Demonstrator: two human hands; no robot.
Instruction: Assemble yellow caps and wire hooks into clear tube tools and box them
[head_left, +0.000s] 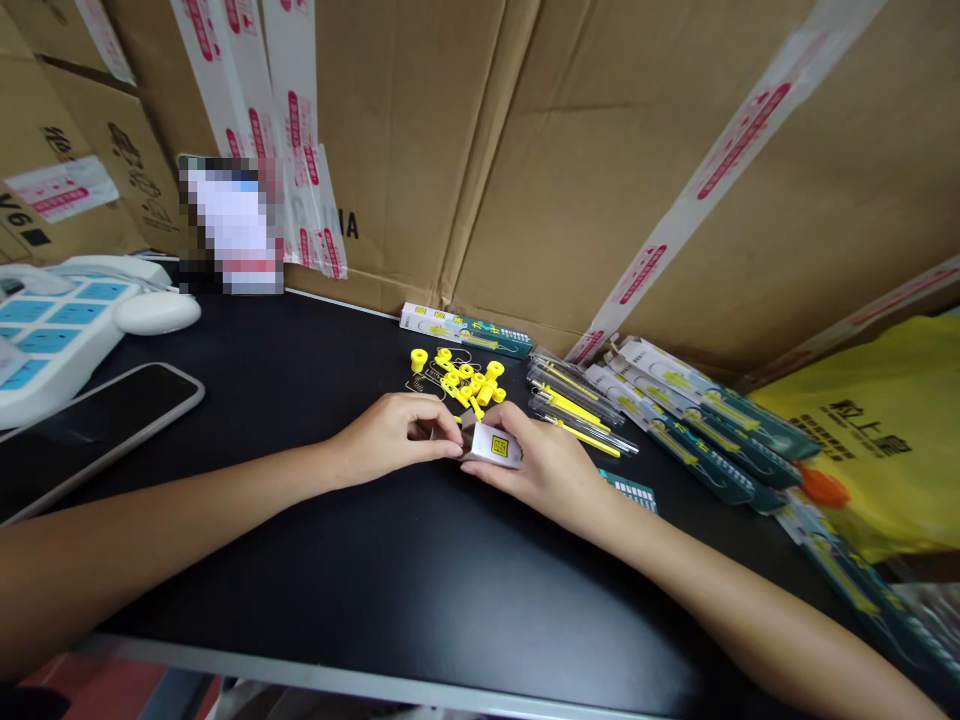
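Both hands meet at the middle of a black table [337,560]. My right hand [551,470] is closed round a small white box [495,447] with a yellow label, lying on its side. My left hand [401,432] pinches the box's open end flap with fingertips pressed together. Just behind the hands lies a heap of small yellow plastic parts [463,380] with thin wire springs among them. To the right of the heap lie clear slim tubes with yellow inserts [574,400].
Green-and-white retail packs [697,420] fan out at the right, one more [465,328] behind the heap. A yellow bag [877,440] sits far right. A phone [112,410], a power strip [52,325] and a white mouse [156,312] lie at left. Cardboard boxes [525,150] wall the back.
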